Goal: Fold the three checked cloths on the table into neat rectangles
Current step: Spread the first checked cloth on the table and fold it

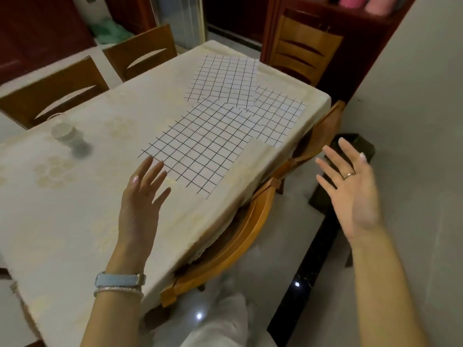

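Your left hand (142,196), fingers spread and empty, hovers just beside the near-left corner of the nearest checked cloth (200,149), which lies flat on the desk (75,209). Your right hand (350,191), spread too, hangs off the desk to the cloth's right. Left is nearer.

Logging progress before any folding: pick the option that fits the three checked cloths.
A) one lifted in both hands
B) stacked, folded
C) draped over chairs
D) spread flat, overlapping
D: the near cloth, far cloth and right cloth lie unfolded and overlapping on the table; the left hand and right hand are open, holding nothing.
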Demonstrator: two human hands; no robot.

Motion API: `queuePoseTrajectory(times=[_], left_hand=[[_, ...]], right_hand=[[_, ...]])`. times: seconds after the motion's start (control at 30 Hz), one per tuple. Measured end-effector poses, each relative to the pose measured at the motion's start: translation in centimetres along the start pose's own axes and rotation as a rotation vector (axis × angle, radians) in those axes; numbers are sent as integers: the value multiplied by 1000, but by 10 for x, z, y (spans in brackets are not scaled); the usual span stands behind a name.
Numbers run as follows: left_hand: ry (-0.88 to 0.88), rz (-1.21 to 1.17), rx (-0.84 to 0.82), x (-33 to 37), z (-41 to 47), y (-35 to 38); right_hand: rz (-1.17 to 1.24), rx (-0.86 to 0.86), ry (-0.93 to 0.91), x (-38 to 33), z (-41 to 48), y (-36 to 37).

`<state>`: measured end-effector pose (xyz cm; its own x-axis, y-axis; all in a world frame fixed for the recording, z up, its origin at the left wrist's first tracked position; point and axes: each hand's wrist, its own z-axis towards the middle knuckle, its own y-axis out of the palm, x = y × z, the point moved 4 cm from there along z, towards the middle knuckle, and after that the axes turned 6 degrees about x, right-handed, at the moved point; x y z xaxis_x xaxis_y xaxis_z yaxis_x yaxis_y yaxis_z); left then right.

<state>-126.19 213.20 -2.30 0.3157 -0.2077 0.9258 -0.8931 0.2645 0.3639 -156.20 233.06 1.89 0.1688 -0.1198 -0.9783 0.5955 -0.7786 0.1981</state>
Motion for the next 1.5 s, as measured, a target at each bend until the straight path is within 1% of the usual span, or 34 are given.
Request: queuePoseTrajectory(times=[0.2,0.3,0.5,0.63,0.77,0.97,1.03,1.1,1.17,1.27,1.4,1.5], left_hand=[[-11,-84,121,-20,48,23],[-21,-122,166,-36,80,37],[-62,-114,251,-61,123,55],[-93,-82,322,-73,139,52],[-117,-30,452,-87,152,39],[-210,107,698,-118,158,19],[-252,152,773,-131,159,16],[-286,175,870,-144,157,18],[-301,207,958,-157,152,24],[-303,240,1083,-175,146,35],[-360,277,1200,-201,142,45],[-434,304,1234,-217,140,52]], right_hand=[[-16,-122,72,18,67,15],[-47,-174,80,25,106,32],[-143,-287,102,32,171,73],[-226,-392,144,49,205,102],[-336,-530,158,74,238,137],[-481,-805,164,122,281,186],[-566,-916,120,140,295,198],[-699,-1051,27,160,309,206],[-823,-1191,-49,182,318,208],[-942,-1369,-130,212,324,205],[-1100,-1542,-352,245,328,198],[-1164,-1624,-481,264,327,193]])
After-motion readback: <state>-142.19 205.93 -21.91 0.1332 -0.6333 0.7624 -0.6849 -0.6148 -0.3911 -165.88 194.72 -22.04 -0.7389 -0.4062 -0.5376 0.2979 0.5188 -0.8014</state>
